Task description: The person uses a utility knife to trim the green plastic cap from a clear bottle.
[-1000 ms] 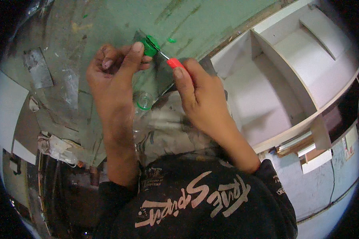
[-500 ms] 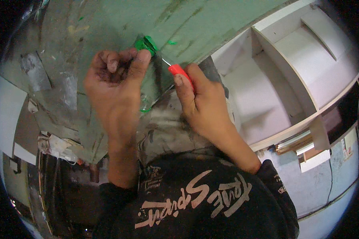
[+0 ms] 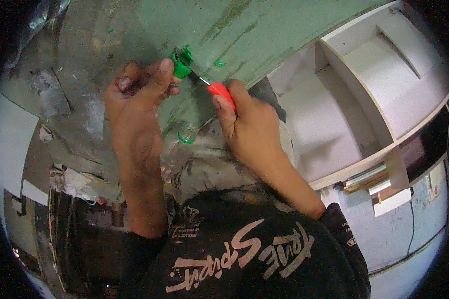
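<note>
My left hand (image 3: pixel 142 92) pinches a small green plastic bottle cap (image 3: pixel 180 69) between thumb and fingers, its open side showing. My right hand (image 3: pixel 247 112) is wrapped round a red-handled tool (image 3: pixel 221 94) with a thin metal shank and a flat, dark blade. The blade lies at the cap's rim, where a curled green sliver (image 3: pixel 186 50) stands up. Below the cap, a clear plastic bottle (image 3: pixel 173 155) with a green ring round its mouth stands or lies by my lap; its lower part is hard to make out.
The hands work over a worn green board (image 3: pixel 264 30) with stains and a loose green shaving (image 3: pixel 220 64). To the right lies a pale wooden cabinet frame (image 3: pixel 354 89) with compartments. Wood strips (image 3: pixel 366 179) sit below it. A crumpled cloth or bag (image 3: pixel 72 182) is at lower left.
The cap has turned so its opening shows more, and my left hand has shifted slightly left. The blade now lies across the cap's rim. More of the clear bottle is visible.
</note>
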`<act>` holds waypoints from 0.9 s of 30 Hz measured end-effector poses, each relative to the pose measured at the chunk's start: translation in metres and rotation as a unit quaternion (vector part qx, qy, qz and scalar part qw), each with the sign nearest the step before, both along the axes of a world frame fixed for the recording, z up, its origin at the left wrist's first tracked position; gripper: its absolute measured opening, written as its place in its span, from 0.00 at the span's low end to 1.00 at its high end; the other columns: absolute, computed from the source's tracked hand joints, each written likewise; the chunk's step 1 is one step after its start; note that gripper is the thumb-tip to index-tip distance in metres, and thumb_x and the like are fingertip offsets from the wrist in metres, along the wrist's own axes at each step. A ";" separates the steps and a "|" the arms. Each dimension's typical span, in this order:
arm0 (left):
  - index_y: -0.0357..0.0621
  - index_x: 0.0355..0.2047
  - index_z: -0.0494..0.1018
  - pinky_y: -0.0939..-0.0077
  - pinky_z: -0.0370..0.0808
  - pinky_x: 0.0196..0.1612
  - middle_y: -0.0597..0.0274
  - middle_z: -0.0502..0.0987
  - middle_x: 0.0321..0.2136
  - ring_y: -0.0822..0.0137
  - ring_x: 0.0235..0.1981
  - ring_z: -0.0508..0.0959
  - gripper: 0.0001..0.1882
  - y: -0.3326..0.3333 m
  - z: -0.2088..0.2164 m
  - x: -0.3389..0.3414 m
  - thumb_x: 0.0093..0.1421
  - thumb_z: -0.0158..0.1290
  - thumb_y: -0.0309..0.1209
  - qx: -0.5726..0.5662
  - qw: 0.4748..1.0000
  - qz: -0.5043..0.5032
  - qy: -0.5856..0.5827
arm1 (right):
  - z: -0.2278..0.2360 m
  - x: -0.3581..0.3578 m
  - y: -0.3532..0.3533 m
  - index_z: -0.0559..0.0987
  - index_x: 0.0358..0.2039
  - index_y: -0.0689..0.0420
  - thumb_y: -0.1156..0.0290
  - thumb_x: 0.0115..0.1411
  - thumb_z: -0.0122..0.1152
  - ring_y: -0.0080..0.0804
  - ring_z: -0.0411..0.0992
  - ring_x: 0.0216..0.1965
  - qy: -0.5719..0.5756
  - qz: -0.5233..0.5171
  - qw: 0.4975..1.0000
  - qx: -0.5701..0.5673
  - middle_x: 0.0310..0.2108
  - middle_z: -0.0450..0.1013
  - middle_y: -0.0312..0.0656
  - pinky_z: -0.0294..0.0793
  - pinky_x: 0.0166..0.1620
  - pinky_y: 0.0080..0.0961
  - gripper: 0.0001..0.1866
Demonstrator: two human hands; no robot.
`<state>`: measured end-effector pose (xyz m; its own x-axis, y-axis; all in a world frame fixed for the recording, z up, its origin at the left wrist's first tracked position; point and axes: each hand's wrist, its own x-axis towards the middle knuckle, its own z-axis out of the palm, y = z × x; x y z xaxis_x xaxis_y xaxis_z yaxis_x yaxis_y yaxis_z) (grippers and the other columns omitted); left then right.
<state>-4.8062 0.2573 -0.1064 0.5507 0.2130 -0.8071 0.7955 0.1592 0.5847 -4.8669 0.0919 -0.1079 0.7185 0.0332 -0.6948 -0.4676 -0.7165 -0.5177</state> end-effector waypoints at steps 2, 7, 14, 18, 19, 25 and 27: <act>0.48 0.28 0.67 0.72 0.74 0.39 0.67 0.72 0.28 0.68 0.32 0.77 0.13 0.000 0.000 0.001 0.59 0.63 0.28 -0.024 1.000 0.011 0.008 | 0.003 0.003 -0.001 0.69 0.38 0.55 0.53 0.66 0.56 0.58 0.75 0.25 -0.004 -0.010 1.000 0.006 0.22 0.75 0.53 0.71 0.26 0.51 0.17; 0.51 0.25 0.59 0.73 0.76 0.37 0.56 0.80 0.33 0.70 0.32 0.78 0.21 0.004 -0.003 -0.007 0.57 0.64 0.22 0.010 0.999 -0.027 -0.032 | 0.011 0.011 -0.015 0.71 0.33 0.58 0.56 0.69 0.53 0.56 0.74 0.23 0.046 -0.101 0.987 0.119 0.20 0.72 0.55 0.69 0.25 0.47 0.17; 0.51 0.25 0.59 0.73 0.71 0.39 0.64 0.74 0.29 0.71 0.32 0.73 0.19 -0.001 0.010 -0.013 0.59 0.61 0.23 -0.074 0.993 -0.050 -0.081 | 0.028 -0.002 -0.024 0.70 0.33 0.59 0.56 0.71 0.48 0.52 0.71 0.21 0.098 -0.171 0.953 0.232 0.19 0.69 0.52 0.66 0.25 0.40 0.18; 0.51 0.25 0.58 0.75 0.74 0.38 0.60 0.77 0.32 0.72 0.32 0.75 0.21 -0.007 0.014 -0.015 0.58 0.62 0.23 -0.046 0.994 -0.054 -0.077 | 0.035 -0.006 -0.022 0.70 0.33 0.59 0.57 0.70 0.51 0.52 0.73 0.22 0.034 -0.132 0.976 0.171 0.19 0.70 0.52 0.67 0.26 0.41 0.17; 0.51 0.26 0.57 0.76 0.77 0.37 0.56 0.80 0.35 0.72 0.33 0.77 0.22 -0.007 0.011 -0.016 0.58 0.63 0.23 -0.043 0.994 -0.065 -0.077 | 0.034 -0.007 -0.022 0.70 0.33 0.59 0.57 0.70 0.51 0.52 0.73 0.22 0.033 -0.133 0.976 0.171 0.19 0.70 0.52 0.67 0.26 0.41 0.17; 0.51 0.25 0.57 0.74 0.76 0.36 0.55 0.81 0.33 0.69 0.33 0.79 0.22 -0.018 -0.001 -0.022 0.58 0.64 0.24 -0.040 0.996 -0.009 -0.077 | 0.022 -0.011 -0.019 0.71 0.34 0.58 0.60 0.67 0.56 0.55 0.73 0.22 0.017 -0.132 0.979 0.157 0.18 0.71 0.52 0.68 0.25 0.44 0.13; 0.51 0.24 0.57 0.74 0.76 0.36 0.55 0.81 0.33 0.69 0.34 0.80 0.22 -0.019 -0.005 -0.023 0.58 0.64 0.24 -0.031 0.997 -0.010 -0.074 | 0.015 -0.013 -0.018 0.71 0.34 0.57 0.60 0.66 0.57 0.57 0.73 0.22 -0.004 -0.137 0.981 0.135 0.18 0.71 0.53 0.69 0.25 0.44 0.13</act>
